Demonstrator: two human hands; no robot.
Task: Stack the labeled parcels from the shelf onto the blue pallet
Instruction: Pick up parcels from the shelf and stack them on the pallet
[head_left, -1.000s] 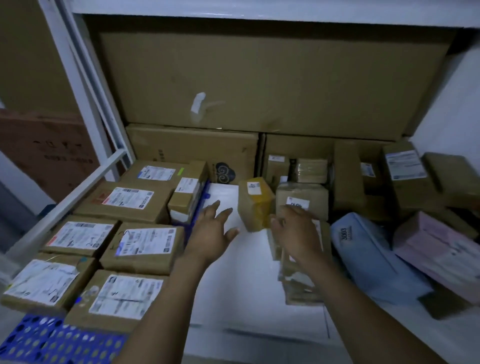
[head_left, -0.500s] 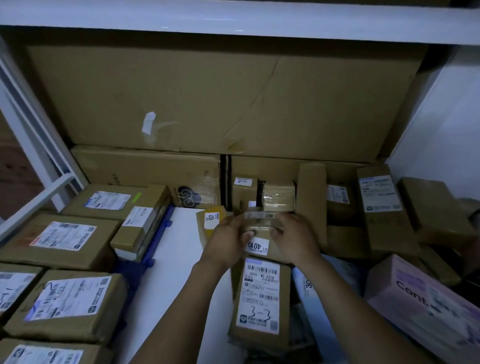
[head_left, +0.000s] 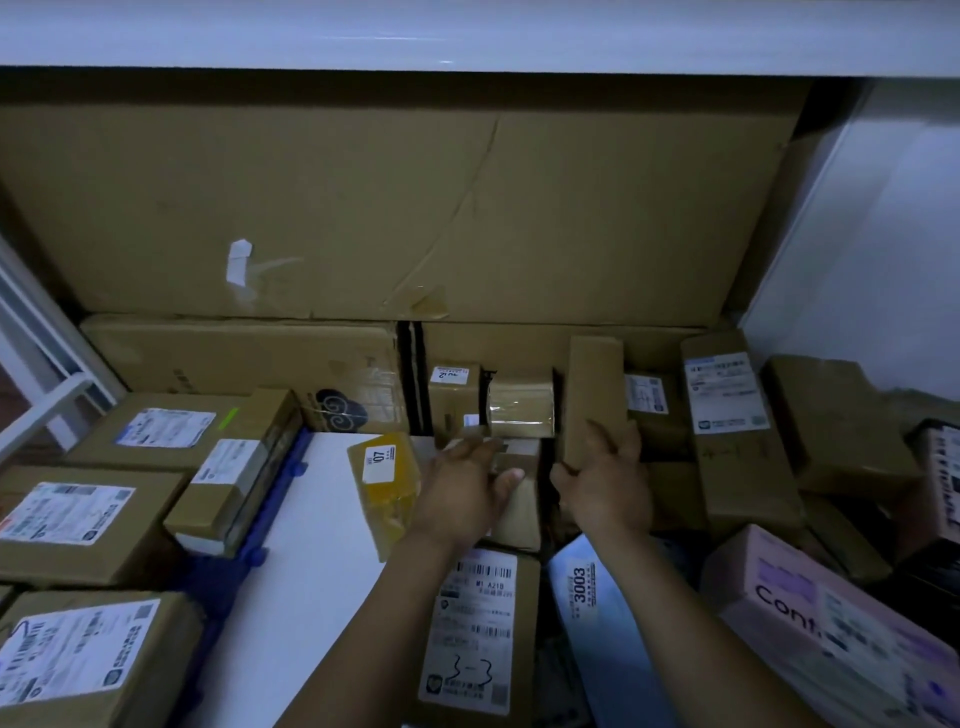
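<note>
- Backing sheet (head_left: 363, 208): matt brown corrugated card, creased, with a white tape patch.
- Upright carton (head_left: 595, 395): plain matt brown card.
- Small parcel (head_left: 522, 410): card under glossy clear tape.
- Yellow parcel (head_left: 387, 488): wrinkled, shiny yellow plastic wrap.
- Labelled parcel (head_left: 475, 629): brown card, matt white paper label.
- Pallet (head_left: 283, 493): blue moulded plastic.
- Shelf board (head_left: 311, 597): smooth white, faint sheen.
- Mailer bag (head_left: 602, 649): smooth pale blue plastic film.

parcels (head_left: 93, 525) left of shelf (head_left: 311, 561)

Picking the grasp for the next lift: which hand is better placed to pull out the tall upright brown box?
Right. The right hand grips the tall box at its lower end; the left hand lies on a smaller box beside it.
</note>
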